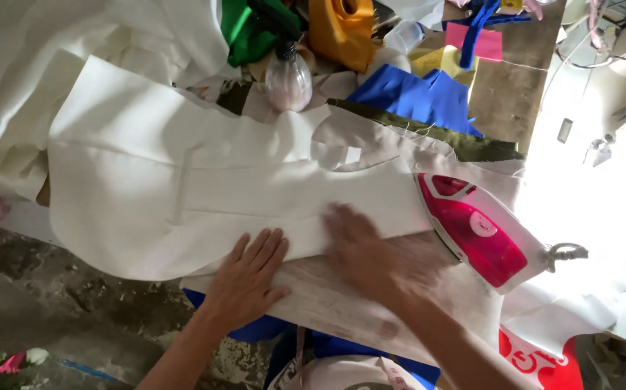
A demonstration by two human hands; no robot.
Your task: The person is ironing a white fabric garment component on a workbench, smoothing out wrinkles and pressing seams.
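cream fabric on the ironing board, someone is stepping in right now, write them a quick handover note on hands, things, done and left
Left hand: flat, palm down on the near edge of the cream fabric, holding nothing.
Right hand: blurred, open on the fabric beside the left, holding nothing.
Pink iron: lies on the padded board to the right of the fabric, in neither hand.
Spray bottle: stands at the far side, among coloured cloth scraps.
Done: fabric is spread across the board and looks mostly flat.
Left: likely smoothing the near edge, then pressing; a fold line shows left of centre.

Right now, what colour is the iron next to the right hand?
The iron is pink-red with a white edge, lying beside the right hand; the head view shows it.
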